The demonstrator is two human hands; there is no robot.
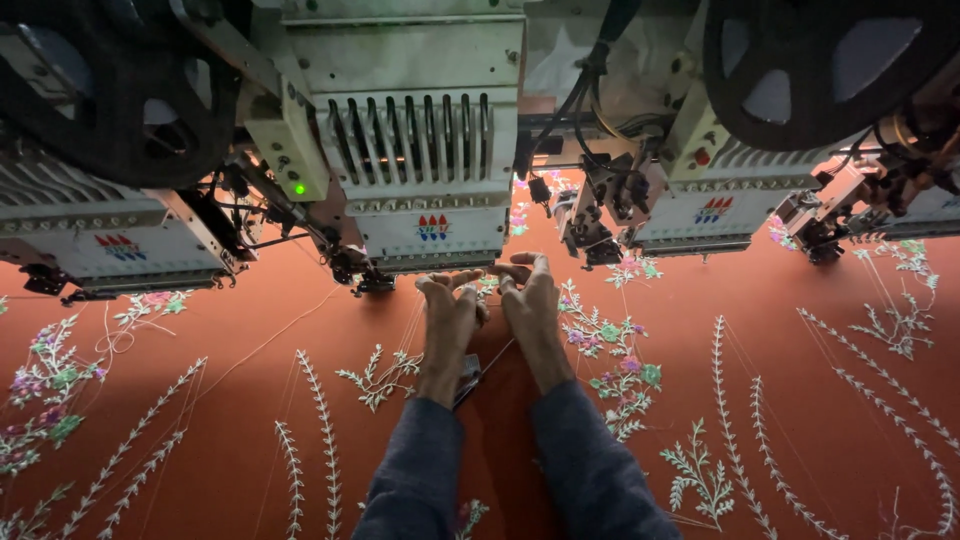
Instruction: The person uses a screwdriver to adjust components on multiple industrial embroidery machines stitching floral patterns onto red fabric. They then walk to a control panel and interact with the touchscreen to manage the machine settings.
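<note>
Both hands out over the orange fabric [250, 400], side by side just below the middle embroidery head [430, 180] at the far edge of the stretched cloth. Left hand [449, 318] palm-down, fingers curled narrow and tips pointing right, seemingly pinching a thin pale thread [408, 335] close under the needle area; cannot tell for certain whether the thread is actually gripped. Right hand [530, 305] likewise narrow, fingertips bent left to meet the other hand's, touching or almost touching. A small dark tool [468, 378], probably snips, tucked under the left wrist and lying on the cloth. White leaf sprig [378, 372] embroidered just left of the left hand; pink and green flower motif [612, 350] just right of the right hand. Risks, judged from this position: fingertips very near the needles and presser feet, so a pinch or a prick if the head starts moving. Thread pulled too hard, likely to snap or drag finished stitches out of the nearby motifs. Loose strands running across the fabric, easy to snag with a sleeve. Tool under the wrist, liable to nick the cloth or slide out of sight. Leaning weight of both forearms, possibly slackening the taut fabric and shifting the pattern.
</note>
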